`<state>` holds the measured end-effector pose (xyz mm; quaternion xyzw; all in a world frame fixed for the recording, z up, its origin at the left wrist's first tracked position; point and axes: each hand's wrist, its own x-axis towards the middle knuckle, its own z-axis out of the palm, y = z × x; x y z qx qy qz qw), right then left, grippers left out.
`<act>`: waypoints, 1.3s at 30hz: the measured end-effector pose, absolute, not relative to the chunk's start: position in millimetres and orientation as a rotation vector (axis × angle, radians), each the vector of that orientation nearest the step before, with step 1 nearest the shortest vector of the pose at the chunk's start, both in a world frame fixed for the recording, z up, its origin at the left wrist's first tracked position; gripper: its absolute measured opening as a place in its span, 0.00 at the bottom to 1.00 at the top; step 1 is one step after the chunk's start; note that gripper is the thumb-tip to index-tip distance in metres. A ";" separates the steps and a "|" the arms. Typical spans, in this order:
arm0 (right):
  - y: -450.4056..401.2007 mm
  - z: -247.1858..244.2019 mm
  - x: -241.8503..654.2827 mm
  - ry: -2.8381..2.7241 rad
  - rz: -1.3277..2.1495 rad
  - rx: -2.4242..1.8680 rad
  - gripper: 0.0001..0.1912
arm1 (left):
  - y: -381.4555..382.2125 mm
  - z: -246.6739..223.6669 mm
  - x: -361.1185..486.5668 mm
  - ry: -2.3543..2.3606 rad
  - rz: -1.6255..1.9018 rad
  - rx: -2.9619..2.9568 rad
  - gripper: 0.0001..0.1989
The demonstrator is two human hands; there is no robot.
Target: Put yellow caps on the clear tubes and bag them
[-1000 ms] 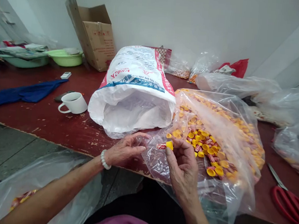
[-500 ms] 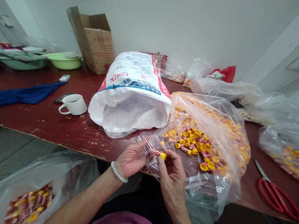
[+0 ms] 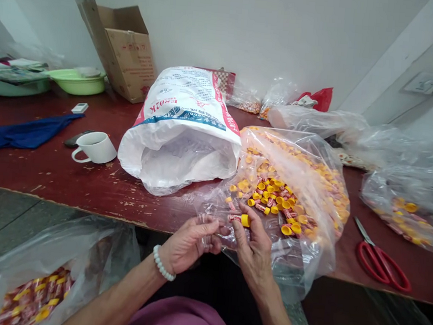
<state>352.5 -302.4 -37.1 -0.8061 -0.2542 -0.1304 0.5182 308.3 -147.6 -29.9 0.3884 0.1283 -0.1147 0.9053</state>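
Observation:
My left hand point(image 3: 190, 241), with a pale bead bracelet at its wrist, is closed around clear plastic tubes point(image 3: 207, 221), whose number I cannot make out. Between thumb and fingers, my right hand point(image 3: 254, 240) pinches a yellow cap point(image 3: 246, 220) with a red-and-white printed piece point(image 3: 235, 218) pointing left toward the tubes. The two hands are close together above the table's front edge. Just beyond them lies an open clear plastic bag point(image 3: 310, 173) holding many loose yellow caps point(image 3: 274, 190) with similar printed pieces.
A white woven sack point(image 3: 185, 104) gapes toward me. Left are a white mug point(image 3: 98, 148), blue cloth point(image 3: 22, 133) and carton point(image 3: 128, 64). Red-handled scissors point(image 3: 382, 260) lie right. Below left, a plastic bag point(image 3: 91, 245) holds filled, yellow-capped tubes point(image 3: 36, 296).
The printed piece with its yellow cap has moved slightly right and now lies more level in my right hand. My left hand has turned with the tubes. The view has shifted to the right.

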 end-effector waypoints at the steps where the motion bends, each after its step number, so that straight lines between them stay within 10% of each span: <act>1: -307.7 -34.6 354.2 -0.624 -0.245 -1.960 0.19 | -143.4 -29.5 307.8 0.264 -0.192 0.912 0.12; 14: -317.4 -25.0 351.1 -0.897 -0.062 -2.025 0.41 | -139.9 -35.7 309.6 0.082 -0.565 0.808 0.07; 25: -302.1 -41.8 347.6 -0.970 -0.182 -2.095 0.27 | -149.9 -47.8 312.9 0.135 -0.456 0.846 0.07; 31: -298.7 -37.9 343.7 -1.104 -0.165 -2.233 0.48 | -156.3 -48.0 314.6 0.139 -0.339 0.957 0.10; 35: -295.9 -27.9 342.6 -1.321 -0.107 -2.299 0.33 | -156.1 -44.9 310.1 0.123 -0.351 1.003 0.20; 39: -296.8 -23.7 349.2 -1.410 -0.156 -2.278 0.19 | -148.8 -48.5 307.0 0.118 -0.487 0.951 0.10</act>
